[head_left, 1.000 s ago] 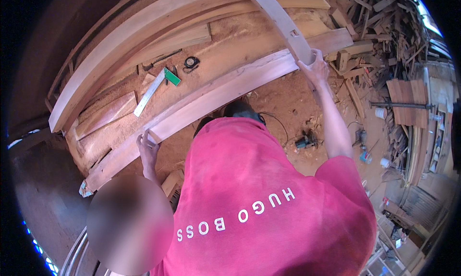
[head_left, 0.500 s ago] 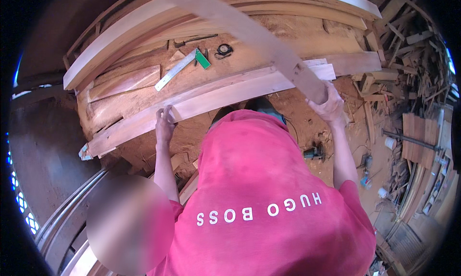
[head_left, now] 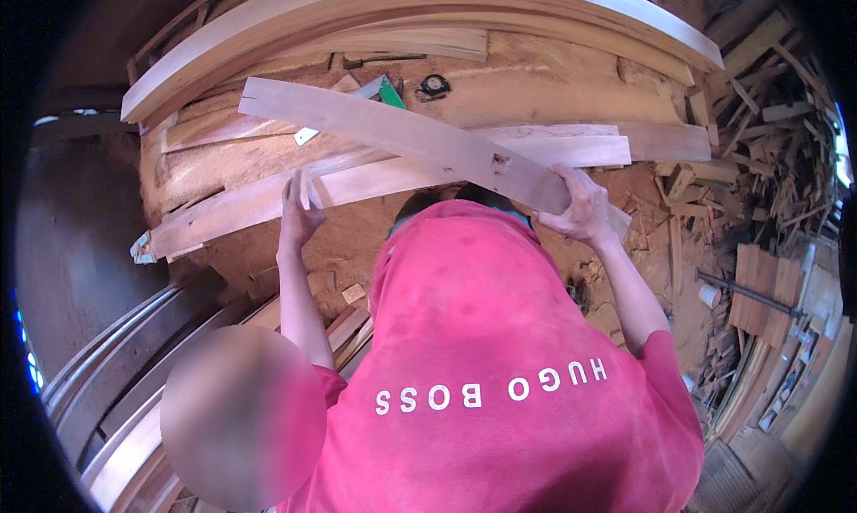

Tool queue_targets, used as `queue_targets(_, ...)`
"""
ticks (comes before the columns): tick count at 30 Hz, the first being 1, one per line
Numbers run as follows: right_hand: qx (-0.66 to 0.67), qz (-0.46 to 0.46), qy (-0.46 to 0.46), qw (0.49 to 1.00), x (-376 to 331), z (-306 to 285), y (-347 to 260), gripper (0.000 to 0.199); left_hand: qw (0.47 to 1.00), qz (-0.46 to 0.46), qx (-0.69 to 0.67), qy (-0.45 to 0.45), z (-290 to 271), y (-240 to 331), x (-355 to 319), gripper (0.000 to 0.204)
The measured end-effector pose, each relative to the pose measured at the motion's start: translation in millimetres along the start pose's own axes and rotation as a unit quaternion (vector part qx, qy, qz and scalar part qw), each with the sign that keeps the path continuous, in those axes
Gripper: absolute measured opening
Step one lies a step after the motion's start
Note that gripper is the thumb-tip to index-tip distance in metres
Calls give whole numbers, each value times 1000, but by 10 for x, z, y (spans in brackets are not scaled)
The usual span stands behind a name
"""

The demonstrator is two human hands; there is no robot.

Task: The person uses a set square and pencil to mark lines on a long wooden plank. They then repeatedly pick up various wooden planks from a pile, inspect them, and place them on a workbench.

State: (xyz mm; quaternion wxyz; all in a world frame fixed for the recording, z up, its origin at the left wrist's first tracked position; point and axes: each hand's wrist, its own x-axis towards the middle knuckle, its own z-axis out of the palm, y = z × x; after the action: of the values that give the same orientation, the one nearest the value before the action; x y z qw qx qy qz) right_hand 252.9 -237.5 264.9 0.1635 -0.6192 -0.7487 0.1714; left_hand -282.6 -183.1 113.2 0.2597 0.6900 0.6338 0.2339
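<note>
Gripping a long reddish plank [head_left: 420, 138], right hand [head_left: 580, 208]; left hand [head_left: 299, 211] clasps a pale rough board [head_left: 268, 200].

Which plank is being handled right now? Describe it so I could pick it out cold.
Start at the sawdust-covered workbench with curved timbers along its far edge. The plank lies slantwise over the long pale board at the bench's near edge, gripped at its near end by the right hand. Unlike its neighbours, it is reddish-brown, crosses them diagonally, and has a small notch near the held end.
</note>
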Motion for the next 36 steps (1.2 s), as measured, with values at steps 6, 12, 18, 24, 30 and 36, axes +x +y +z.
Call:
queue_targets(6,19,-48,4,999,-4,3,-71,74,786,-177,-572,154,-390,731,285,61)
queue_targets(12,50,-83,13,995,33,36,-210,77,705,-165,-632,278,-567,1551,480,47)
queue_targets(18,97,-69,-20,993,11,158,-187,77,706,-132,-571,398,-783,2029,358,50)
queue_targets(24,120,-32,-61,990,-71,228,23,81,730,-106,-536,411,-900,2352,221,56)
queue_targets(30,134,-30,-84,987,-62,181,126,78,729,-91,-532,421,-932,2551,159,54)
queue_targets(36,23,-179,155,971,-27,210,37,71,461,-106,-795,380,-1101,2749,179,36)
